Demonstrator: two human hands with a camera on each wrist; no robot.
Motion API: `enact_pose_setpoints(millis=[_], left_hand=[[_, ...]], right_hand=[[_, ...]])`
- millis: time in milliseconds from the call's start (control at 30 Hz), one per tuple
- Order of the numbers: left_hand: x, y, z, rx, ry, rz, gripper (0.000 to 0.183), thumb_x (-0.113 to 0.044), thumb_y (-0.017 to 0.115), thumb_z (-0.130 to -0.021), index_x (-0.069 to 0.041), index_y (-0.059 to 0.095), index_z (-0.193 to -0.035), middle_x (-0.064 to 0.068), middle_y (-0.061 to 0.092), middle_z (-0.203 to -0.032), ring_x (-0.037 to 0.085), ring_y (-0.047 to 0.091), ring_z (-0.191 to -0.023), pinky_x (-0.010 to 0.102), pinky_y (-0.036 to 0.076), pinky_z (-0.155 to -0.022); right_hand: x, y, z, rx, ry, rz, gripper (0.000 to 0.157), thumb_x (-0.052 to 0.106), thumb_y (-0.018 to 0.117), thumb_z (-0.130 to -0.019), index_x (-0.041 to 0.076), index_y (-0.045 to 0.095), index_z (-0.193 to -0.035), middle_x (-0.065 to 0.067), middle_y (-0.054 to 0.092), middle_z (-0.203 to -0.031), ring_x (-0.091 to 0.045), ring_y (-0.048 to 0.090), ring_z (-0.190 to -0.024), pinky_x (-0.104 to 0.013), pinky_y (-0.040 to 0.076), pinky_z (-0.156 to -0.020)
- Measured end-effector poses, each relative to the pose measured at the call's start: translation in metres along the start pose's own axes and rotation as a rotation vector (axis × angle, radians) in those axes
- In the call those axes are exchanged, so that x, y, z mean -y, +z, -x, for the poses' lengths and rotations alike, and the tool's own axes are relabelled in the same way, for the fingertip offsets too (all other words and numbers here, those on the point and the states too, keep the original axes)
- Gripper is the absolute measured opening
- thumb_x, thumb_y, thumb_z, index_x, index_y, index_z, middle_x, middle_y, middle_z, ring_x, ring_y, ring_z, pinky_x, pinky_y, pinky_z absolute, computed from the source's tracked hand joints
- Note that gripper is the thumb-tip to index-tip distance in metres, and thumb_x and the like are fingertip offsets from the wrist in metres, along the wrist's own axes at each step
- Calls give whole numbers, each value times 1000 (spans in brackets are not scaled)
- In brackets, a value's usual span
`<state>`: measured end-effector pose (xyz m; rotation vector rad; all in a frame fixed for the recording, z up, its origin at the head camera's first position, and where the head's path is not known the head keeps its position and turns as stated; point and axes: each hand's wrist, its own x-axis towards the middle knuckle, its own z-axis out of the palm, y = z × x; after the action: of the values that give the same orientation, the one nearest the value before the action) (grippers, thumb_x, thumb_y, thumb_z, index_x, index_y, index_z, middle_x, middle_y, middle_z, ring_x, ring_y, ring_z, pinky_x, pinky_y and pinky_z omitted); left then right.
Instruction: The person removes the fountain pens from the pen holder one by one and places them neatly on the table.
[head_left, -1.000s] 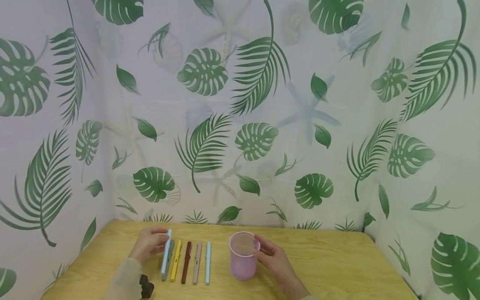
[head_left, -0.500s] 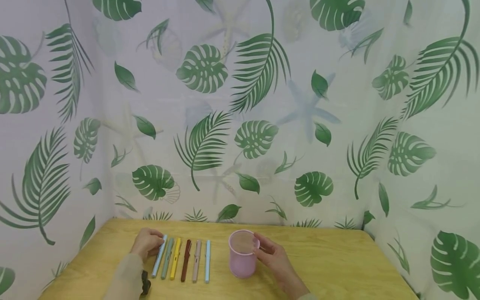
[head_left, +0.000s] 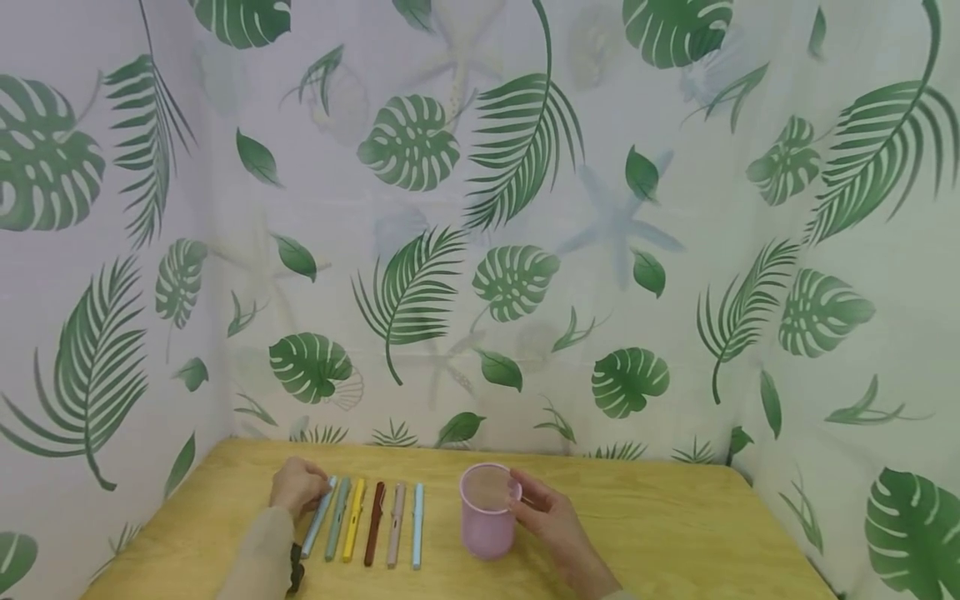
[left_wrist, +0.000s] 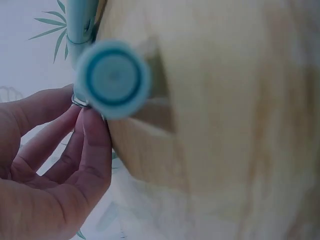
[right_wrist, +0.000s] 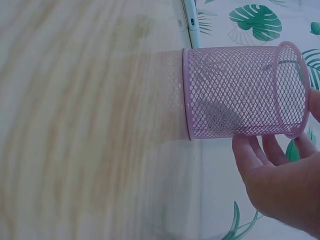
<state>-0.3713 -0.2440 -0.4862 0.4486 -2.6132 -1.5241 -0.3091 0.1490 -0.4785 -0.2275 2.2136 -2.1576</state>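
Note:
My left hand (head_left: 296, 486) pinches the far end of a light blue pen (head_left: 317, 525), the leftmost in a row of pens on the table. In the left wrist view, that pen's round end (left_wrist: 115, 79) points at the camera, and thumb and fingertips meet at its clip. A grey-green pen (head_left: 337, 521) lies just right of it. My right hand (head_left: 555, 529) grips a pink mesh pen holder (head_left: 487, 533) near its rim. The holder stands upright on the table; the right wrist view shows fingers (right_wrist: 247, 155) against its mesh side.
Further right in the row lie a yellow pen (head_left: 353, 521), a dark red pen (head_left: 374, 525), a pale pinkish pen (head_left: 396, 525) and another light blue pen (head_left: 417, 527). Leaf-printed curtain (head_left: 525, 400) surrounds the wooden table (head_left: 660, 525) at the back and sides.
The left hand has moved the light blue pen left, from over the grey-green pen down to the table beside it. The right hand and pen holder have stayed in place.

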Motion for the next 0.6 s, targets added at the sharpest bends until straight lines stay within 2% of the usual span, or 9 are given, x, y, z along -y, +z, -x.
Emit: enact_pose_setpoints(millis=[133,467,600], left_hand=[[1,-3,0,8,-16,29,19,6,68,-76,11,68,-95,16,65,-82,15,59,-64,25,54,-54],[2,-8,0,49,-93,87,21,5,67,-82,12,65,-102,16,64,-88,16,60,-71,27,56,-60],[6,-8,-2,72,-103,131,30,5,64,-83,14,61,-112,16,64,-91,16,59,-70,26,55,-60]], right_hand=[[1,0,0,0,-6,-8,52,8,62,-95,1,45,-144,-24,47,-145,-35,49,-131,-34,50,-102],[2,0,0,0,4,-18,53,7,63,-94,1,46,-144,-24,46,-146,-33,50,-131,-35,50,-102],[1,0,1,8,11,-19,53,7,62,-94,1,45,-144,-24,46,-146,-33,50,-131,-34,50,-102]])
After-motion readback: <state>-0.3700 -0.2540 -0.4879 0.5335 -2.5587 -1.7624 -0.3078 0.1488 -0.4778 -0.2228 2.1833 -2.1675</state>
